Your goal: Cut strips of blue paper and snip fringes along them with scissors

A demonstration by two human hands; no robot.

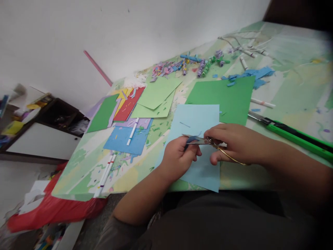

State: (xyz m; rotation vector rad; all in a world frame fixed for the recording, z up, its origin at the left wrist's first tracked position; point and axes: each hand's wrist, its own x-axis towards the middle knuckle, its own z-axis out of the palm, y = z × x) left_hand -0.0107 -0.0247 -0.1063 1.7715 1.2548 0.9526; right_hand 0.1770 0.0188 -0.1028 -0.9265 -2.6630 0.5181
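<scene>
My right hand (226, 139) is closed on a pair of scissors with gold-coloured loop handles (232, 158). The blades point left toward my left hand (179, 156), which pinches a small bluish piece of paper (193, 139). Fingers and blades partly cover that piece, so its shape is unclear. Both hands are over a light blue sheet of paper (197, 116) at the table's near edge. A thin dark strip (185, 124) lies on this sheet. Behind it a dark green sheet (221, 93) is spread, partly overlapped by the light blue one.
A green utility knife (293, 135) lies at the right. Colored sheets, including light green paper (158, 92) and blue paper (125, 140), cover the left side, with markers (105, 177) near the edge. Rolled paper tubes (201, 67) and blue scraps (256, 74) lie farther back.
</scene>
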